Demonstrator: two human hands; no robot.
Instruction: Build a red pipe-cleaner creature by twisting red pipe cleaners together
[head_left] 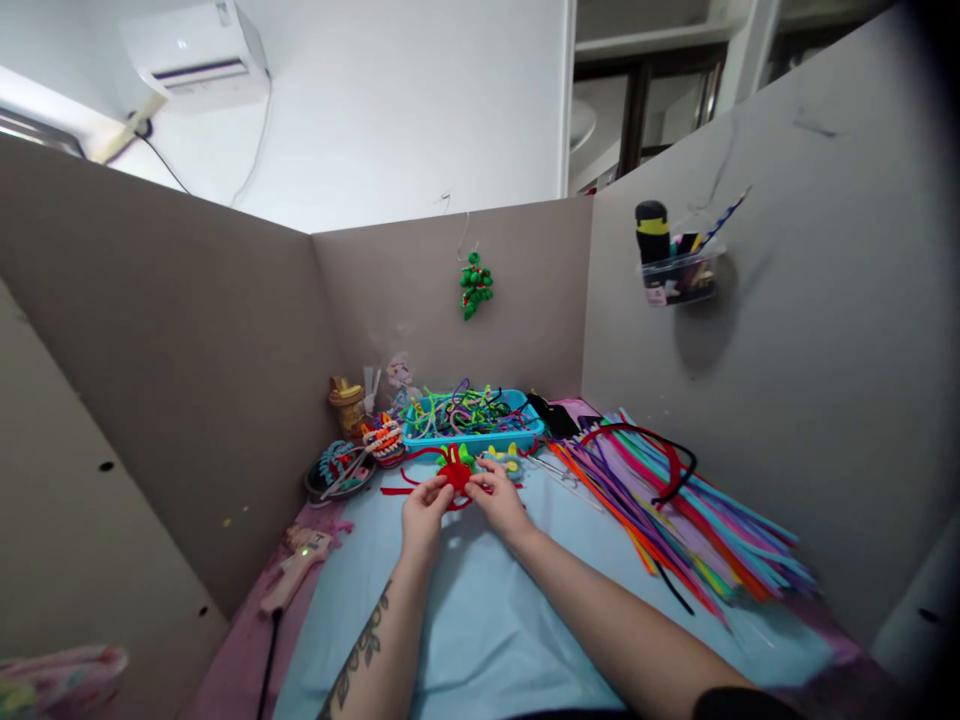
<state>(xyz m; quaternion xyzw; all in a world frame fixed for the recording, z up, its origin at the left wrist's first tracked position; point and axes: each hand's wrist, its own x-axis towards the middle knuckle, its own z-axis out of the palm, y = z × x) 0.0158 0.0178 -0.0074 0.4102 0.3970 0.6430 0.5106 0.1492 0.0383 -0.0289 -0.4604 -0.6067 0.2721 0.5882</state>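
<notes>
Between my two hands, a little above the blue table cover, is a red pipe-cleaner piece [454, 474] with a dense round middle and loose strands sticking out to the left and upward. My left hand [426, 508] pinches its lower left edge between thumb and fingers. From the right, my right hand [498, 500] grips the other edge in the same way. Just behind it lie a green fuzzy piece [466, 457] and a blue-and-yellow fuzzy piece [508, 464], both partly hidden by the red one and my fingers.
A blue basket [472, 440] of tangled pipe cleaners stands at the back. Many coloured pipe cleaners [675, 500] are spread on the right, near scissors [562, 474]. On the left are a pink glue gun [296, 572], a dark bowl [341, 485] and an orange woven piece [384, 440]. Grey panels enclose the table.
</notes>
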